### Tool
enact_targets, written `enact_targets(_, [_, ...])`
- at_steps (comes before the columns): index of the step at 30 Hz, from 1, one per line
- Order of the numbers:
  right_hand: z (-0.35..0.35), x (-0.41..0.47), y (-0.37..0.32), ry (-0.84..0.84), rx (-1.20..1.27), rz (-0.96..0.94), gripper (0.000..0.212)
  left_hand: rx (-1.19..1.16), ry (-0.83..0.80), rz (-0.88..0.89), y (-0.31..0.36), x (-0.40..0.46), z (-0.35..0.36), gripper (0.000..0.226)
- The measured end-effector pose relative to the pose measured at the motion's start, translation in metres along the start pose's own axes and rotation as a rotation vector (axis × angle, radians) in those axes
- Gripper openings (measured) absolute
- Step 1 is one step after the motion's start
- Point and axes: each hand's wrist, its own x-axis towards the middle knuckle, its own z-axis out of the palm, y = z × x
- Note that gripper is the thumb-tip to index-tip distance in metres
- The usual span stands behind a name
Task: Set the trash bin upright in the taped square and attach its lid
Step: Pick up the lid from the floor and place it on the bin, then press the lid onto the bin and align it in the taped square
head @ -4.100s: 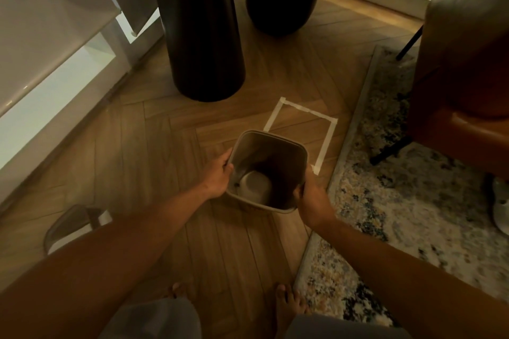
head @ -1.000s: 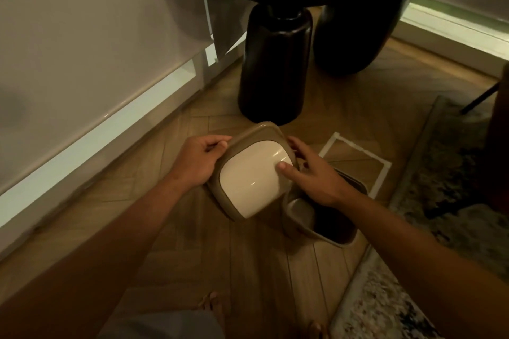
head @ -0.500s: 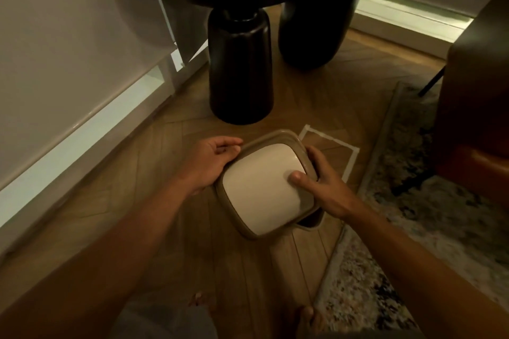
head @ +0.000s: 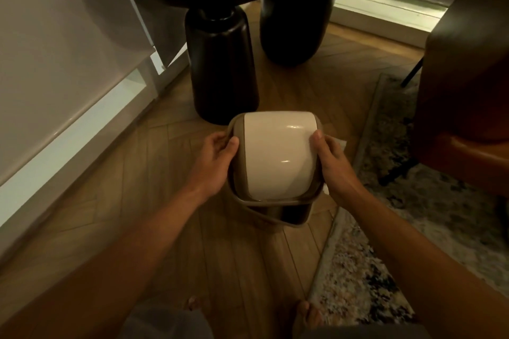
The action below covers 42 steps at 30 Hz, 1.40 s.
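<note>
A taupe trash bin [head: 289, 216] stands upright on the wooden floor, mostly hidden under its lid. The lid [head: 278, 154], a taupe frame with a cream swing flap, sits over the bin's mouth, and the near rim of the bin still shows as a gap below it. My left hand [head: 216, 162] grips the lid's left edge. My right hand [head: 332, 164] grips its right edge, thumb on the flap. The taped square is almost wholly covered; only small white bits of tape [head: 341, 143] show beside my right hand.
A black side table pedestal [head: 223, 74] stands just behind the bin, and a dark round vase [head: 294, 16] behind that. A patterned rug [head: 407, 201] lies to the right with a brown chair [head: 468, 91] on it. A white wall and baseboard run along the left.
I have swung the lid from the bin's left side to directly over the bin's mouth. My hands now hold it on opposite sides. The tape is now mostly covered.
</note>
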Motion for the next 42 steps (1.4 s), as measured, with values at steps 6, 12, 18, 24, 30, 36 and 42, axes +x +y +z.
enact_targets(6, [-0.008, 0.007, 0.015, 0.054, -0.041, -0.033, 0.105, 0.024, -0.020, 0.026, 0.001, 0.016, 0.024, 0.086])
enact_targets(12, [-0.011, 0.025, 0.049, 0.003, -0.079, -0.043, 0.065, 0.070, -0.050, -0.019, -0.024, 0.030, 0.051, 0.064])
enact_targets(18, [-0.013, 0.033, 0.088, -0.025, -0.188, -0.020, 0.059, 0.156, -0.117, -0.103, -0.059, 0.040, 0.064, 0.065])
enact_targets(24, [-0.012, 0.045, 0.106, -0.049, -0.233, -0.013, 0.065, 0.239, -0.160, -0.145, -0.082, 0.049, 0.065, 0.065])
enact_targets(30, [-0.010, 0.052, 0.112, -0.044, -0.241, -0.007, 0.074, 0.228, -0.177, -0.175, -0.083, 0.050, 0.067, 0.061])
enact_targets(36, [-0.015, 0.045, 0.118, -0.073, -0.251, -0.014, 0.081, 0.233, -0.216, -0.170, -0.080, 0.052, 0.067, 0.063])
enact_targets(42, [-0.015, 0.034, 0.128, -0.101, -0.290, -0.025, 0.069, 0.251, -0.263, -0.155, -0.078, 0.055, 0.062, 0.056])
